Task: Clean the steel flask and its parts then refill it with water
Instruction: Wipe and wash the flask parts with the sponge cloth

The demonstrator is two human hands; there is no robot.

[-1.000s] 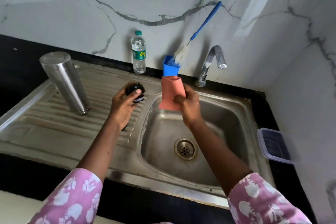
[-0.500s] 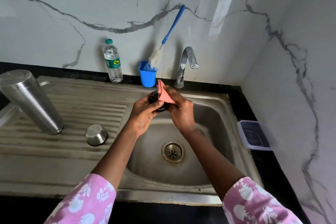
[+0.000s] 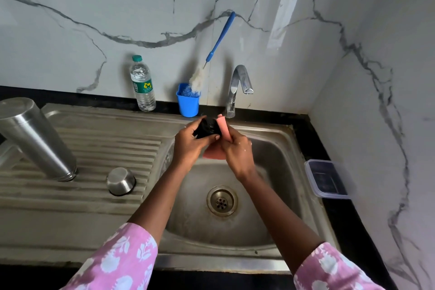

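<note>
1. The left hand (image 3: 188,146) is gripping a small round black flask stopper (image 3: 208,127) over the back edge of the stainless steel sink basin (image 3: 277,172), fingers curled round its rim and its ribbed face turned up toward the camera.
2. The right hand (image 3: 236,150) is clutching a folded pink cleaning cloth (image 3: 223,128) and pressing it against the stopper's right side — part of the cloth is hanging out below both hands.
3. The tall cylindrical steel flask body (image 3: 35,139) is standing mouth-down on the ribbed steel draining board (image 3: 98,155), well to the left of the hands and leaning in this wide view.
4. A small round steel cup-shaped cap (image 3: 121,181) is sitting upside down on the same board, near the flask and between it and the basin.
5. Along the back ledge, a clear plastic water bottle with a green cap (image 3: 142,85) is standing beside a blue plastic cup (image 3: 188,103), and a blue-handled bottle brush (image 3: 211,54) is leaning out of that cup against the marble wall.
6. The curved chrome tap (image 3: 237,87) is rising just behind the hands — whether water is running cannot be told.
7. A clear plastic box (image 3: 326,179) is resting on the black counter to the right of the basin.
</note>
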